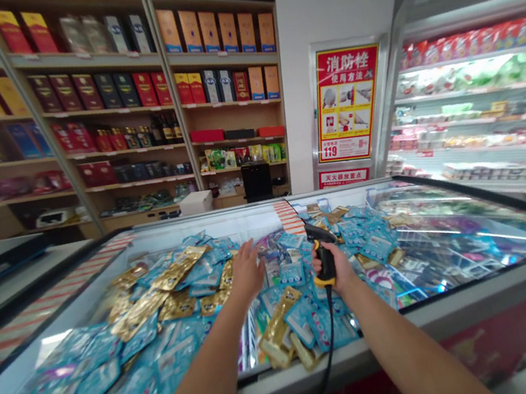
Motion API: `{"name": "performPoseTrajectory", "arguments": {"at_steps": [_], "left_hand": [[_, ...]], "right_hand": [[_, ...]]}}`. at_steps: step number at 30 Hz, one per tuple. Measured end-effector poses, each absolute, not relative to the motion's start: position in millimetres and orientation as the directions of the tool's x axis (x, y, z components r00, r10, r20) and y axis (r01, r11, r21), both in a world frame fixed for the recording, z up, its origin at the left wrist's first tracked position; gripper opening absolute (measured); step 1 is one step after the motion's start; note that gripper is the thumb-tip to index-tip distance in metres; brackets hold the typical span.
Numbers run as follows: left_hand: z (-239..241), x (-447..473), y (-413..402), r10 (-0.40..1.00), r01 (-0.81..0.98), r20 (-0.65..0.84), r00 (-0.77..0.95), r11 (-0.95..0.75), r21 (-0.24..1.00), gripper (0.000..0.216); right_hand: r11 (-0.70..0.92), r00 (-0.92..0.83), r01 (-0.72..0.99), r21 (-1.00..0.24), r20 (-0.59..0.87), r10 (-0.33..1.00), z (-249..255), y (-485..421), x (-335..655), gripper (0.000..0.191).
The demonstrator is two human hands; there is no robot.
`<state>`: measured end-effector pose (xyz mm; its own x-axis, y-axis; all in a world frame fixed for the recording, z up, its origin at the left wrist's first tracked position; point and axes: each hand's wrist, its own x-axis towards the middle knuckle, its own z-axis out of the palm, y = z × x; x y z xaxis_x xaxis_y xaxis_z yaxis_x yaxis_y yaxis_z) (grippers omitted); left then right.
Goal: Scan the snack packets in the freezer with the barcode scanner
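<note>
So, scanner (325, 260) in my grip over heaped packets (156, 359)

Its black cord (332, 323) droops across the freezer's front rim (285, 391); my right hand (340, 266) wraps the handle, while my left hand (248, 270), fingers loosely spread, reaches over the blue and gold packets, contact unclear. Beyond stand shelves (224, 55) of boxes (209, 30) and a red poster (350, 101)
</note>
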<state>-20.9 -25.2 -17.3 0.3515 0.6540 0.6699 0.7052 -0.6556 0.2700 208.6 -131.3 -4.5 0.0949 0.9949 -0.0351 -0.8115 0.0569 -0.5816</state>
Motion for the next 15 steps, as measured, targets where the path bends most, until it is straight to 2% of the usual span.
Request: {"name": "performPoseTrajectory", "arguments": {"at_steps": [3,5,7,11,15], "left_hand": [[-18.7,13.8,-23.5,0.748,0.734,0.428,0.507,-0.635,0.24,0.051],[-14.7,36.9,-18.0,0.839,0.801,0.258,0.48,-0.539,0.262,0.058],[-8.6,56.7,-9.9,0.894,0.846,0.166,0.415,-0.447,0.291,0.06],[1.8,83.0,5.0,0.95,0.884,0.106,0.295,-0.313,0.348,0.068],[6.9,98.5,10.4,0.97,0.904,0.131,0.205,-0.239,0.355,0.078]], "right_hand": [[0.048,0.084,-0.809,-0.586,-0.034,0.996,-6.7,-127.9,207.1,0.013],[0.037,0.083,-0.817,-0.576,-0.055,0.995,-6.5,-126.9,207.2,0.014],[0.031,0.09,-0.818,-0.574,-0.074,0.993,-5.6,-126.5,207.0,0.014],[0.034,0.115,-0.809,-0.587,-0.101,0.988,-3.5,-126.0,205.2,0.015],[0.032,0.117,-0.799,-0.6,-0.102,0.988,-3.3,-123.7,202.5,0.015]]}}
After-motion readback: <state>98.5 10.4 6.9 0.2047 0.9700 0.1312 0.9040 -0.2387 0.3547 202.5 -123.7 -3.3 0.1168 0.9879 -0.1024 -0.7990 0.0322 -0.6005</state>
